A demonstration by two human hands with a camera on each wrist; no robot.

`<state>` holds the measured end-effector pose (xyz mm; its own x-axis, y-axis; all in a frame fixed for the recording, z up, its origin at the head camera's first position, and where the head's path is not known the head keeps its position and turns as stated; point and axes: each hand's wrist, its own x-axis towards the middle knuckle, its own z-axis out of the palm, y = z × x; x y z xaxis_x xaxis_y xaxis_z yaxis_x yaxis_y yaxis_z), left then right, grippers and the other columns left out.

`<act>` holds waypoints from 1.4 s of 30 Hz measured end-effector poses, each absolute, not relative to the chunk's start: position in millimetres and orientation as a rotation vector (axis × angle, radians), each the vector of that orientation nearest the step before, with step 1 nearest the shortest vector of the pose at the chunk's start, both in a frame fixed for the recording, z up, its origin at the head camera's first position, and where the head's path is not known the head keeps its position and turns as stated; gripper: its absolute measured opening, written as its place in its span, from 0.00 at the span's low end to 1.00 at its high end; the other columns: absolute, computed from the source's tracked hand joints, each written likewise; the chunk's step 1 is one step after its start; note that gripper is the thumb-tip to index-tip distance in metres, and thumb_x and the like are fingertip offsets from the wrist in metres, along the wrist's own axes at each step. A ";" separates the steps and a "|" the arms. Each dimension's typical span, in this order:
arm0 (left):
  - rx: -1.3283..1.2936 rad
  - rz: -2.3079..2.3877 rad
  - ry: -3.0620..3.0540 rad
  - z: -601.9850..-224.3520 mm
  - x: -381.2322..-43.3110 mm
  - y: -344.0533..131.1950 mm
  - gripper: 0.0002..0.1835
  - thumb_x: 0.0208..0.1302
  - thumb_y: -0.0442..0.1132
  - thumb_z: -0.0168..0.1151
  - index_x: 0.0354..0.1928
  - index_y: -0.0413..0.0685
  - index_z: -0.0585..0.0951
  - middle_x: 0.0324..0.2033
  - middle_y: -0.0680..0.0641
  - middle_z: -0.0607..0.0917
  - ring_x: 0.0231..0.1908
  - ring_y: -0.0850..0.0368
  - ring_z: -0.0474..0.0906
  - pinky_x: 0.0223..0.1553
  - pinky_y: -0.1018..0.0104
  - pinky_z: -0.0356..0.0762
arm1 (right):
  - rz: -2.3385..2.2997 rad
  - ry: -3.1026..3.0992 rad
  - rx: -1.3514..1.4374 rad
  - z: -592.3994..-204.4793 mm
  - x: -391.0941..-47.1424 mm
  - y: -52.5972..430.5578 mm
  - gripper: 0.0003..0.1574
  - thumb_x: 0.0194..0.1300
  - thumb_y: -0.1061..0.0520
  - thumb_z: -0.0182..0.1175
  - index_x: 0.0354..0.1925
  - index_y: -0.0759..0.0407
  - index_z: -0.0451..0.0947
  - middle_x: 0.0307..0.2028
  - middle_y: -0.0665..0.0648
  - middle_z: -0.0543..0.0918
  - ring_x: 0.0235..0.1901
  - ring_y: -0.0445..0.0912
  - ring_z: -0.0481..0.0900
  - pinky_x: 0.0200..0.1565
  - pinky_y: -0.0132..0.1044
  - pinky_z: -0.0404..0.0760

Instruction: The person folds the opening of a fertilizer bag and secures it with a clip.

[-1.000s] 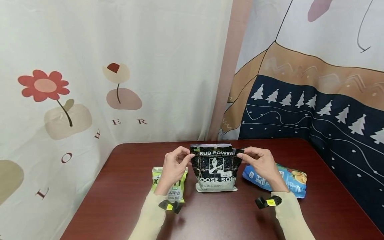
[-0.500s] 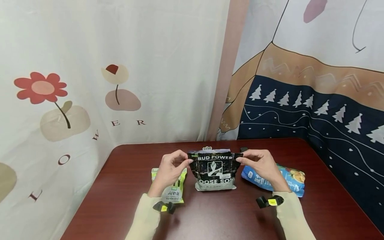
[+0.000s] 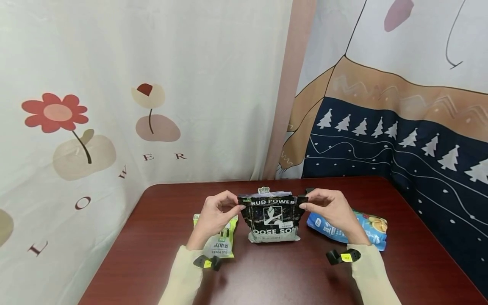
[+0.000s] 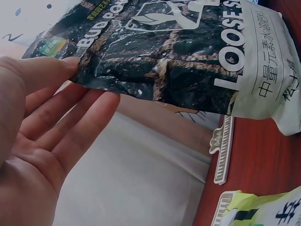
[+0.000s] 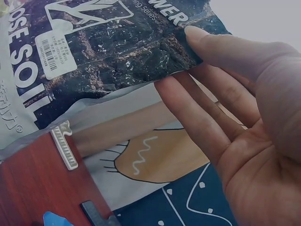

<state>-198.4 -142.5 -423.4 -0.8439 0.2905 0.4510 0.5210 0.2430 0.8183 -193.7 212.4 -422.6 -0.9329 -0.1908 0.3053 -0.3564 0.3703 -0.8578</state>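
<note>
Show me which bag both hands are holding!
The black LOOSE SOIL bag: the left hand pinches one upper side, the right hand the other. The green bag and blue bag lie on the table.

Head view forward, down; wrists close, sharing bag [image 3: 272, 219].

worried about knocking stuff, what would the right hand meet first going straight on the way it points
Most likely the black-and-white plastic LOOSE SOIL bag: the right hand pinches its upper corner and points inward toward it. Depth beyond is unclear.
</note>
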 end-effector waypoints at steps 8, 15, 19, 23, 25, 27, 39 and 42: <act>-0.815 -1.648 -2.166 -429.6 -200.2 -140.5 0.12 0.61 0.26 0.71 0.40 0.46 0.79 0.30 0.40 0.90 0.29 0.61 0.86 0.30 0.69 0.80 | 1.636 -2.409 0.529 -424.8 -195.3 210.4 0.11 0.62 0.56 0.74 0.41 0.53 0.83 0.36 0.53 0.91 0.38 0.39 0.87 0.41 0.35 0.84; -0.856 -1.685 -2.036 -435.1 -203.3 -137.5 0.08 0.60 0.22 0.70 0.33 0.41 0.81 0.29 0.42 0.87 0.33 0.58 0.87 0.34 0.69 0.85 | 1.698 -2.299 0.569 -425.3 -194.4 208.6 0.08 0.61 0.61 0.74 0.34 0.56 0.82 0.31 0.53 0.88 0.34 0.43 0.84 0.35 0.34 0.82; -0.894 -1.622 -2.009 -437.2 -205.5 -138.1 0.10 0.58 0.19 0.67 0.30 0.40 0.89 0.32 0.42 0.89 0.39 0.58 0.86 0.37 0.72 0.85 | 1.697 -2.277 0.630 -425.9 -194.6 208.5 0.03 0.64 0.64 0.71 0.35 0.58 0.89 0.34 0.54 0.89 0.38 0.43 0.84 0.41 0.33 0.85; -0.911 -1.527 -2.017 -437.3 -207.3 -139.1 0.11 0.58 0.20 0.68 0.34 0.42 0.92 0.34 0.43 0.90 0.39 0.57 0.85 0.37 0.76 0.83 | 1.638 -2.275 0.669 -425.9 -195.3 207.8 0.07 0.64 0.65 0.70 0.39 0.57 0.91 0.38 0.54 0.90 0.39 0.41 0.84 0.41 0.31 0.86; -0.924 -1.505 -2.020 -436.9 -207.9 -139.0 0.10 0.58 0.21 0.69 0.35 0.41 0.92 0.34 0.43 0.91 0.38 0.55 0.86 0.37 0.76 0.83 | 1.631 -2.267 0.693 -426.4 -196.1 207.4 0.09 0.63 0.66 0.70 0.41 0.57 0.91 0.39 0.56 0.90 0.37 0.41 0.84 0.40 0.31 0.86; -0.936 -1.497 -2.018 -436.5 -208.4 -139.0 0.10 0.58 0.21 0.69 0.36 0.40 0.92 0.34 0.43 0.91 0.37 0.54 0.86 0.37 0.76 0.83 | 1.639 -2.254 0.717 -427.2 -197.0 207.1 0.10 0.63 0.67 0.70 0.43 0.59 0.91 0.38 0.57 0.90 0.36 0.42 0.84 0.38 0.31 0.86; -0.909 -1.529 -2.037 -432.4 -205.6 -135.7 0.09 0.56 0.21 0.72 0.38 0.36 0.91 0.33 0.41 0.91 0.35 0.60 0.86 0.33 0.78 0.81 | 1.597 -2.280 0.655 -427.0 -196.6 204.6 0.12 0.60 0.58 0.75 0.44 0.49 0.92 0.38 0.50 0.91 0.40 0.42 0.84 0.38 0.31 0.85; -0.891 -1.540 -2.058 -427.6 -202.2 -134.0 0.10 0.54 0.20 0.72 0.38 0.35 0.91 0.33 0.40 0.91 0.34 0.54 0.86 0.32 0.77 0.82 | 1.571 -2.293 0.629 -427.3 -195.6 203.7 0.14 0.58 0.57 0.77 0.44 0.47 0.92 0.38 0.49 0.90 0.41 0.42 0.84 0.41 0.31 0.85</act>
<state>-202.2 -134.0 -427.6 -0.7077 0.2426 0.6636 0.7051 0.1819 0.6854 -195.6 203.7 -427.3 -0.8625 -0.1888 0.4696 -0.5061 0.3097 -0.8050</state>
